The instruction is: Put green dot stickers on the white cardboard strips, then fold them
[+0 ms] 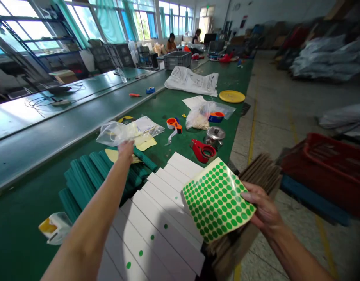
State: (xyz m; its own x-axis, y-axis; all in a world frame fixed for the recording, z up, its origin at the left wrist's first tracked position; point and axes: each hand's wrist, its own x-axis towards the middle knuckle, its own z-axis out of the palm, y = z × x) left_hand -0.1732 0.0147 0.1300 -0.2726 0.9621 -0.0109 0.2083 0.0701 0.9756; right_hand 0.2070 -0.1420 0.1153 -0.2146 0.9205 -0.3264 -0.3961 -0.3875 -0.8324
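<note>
My right hand grips the right edge of a sheet of round green stickers, thumb on top. The sheet is tilted above overlapping flat white boxes. Several of these boxes carry one green dot each. My left hand is stretched out over the table, at the near edge of a clear plastic bag. Its fingers are mostly hidden, so whether they hold the bag cannot be told. Yellow backing paper lies beneath the bag. Under my left forearm are dark green ribbed rolls.
A red tape dispenser, a metal pot and an orange tape dispenser stand beyond the boxes. Stacked brown cardboard is by the table's right edge, near a red crate. Two people sit far back.
</note>
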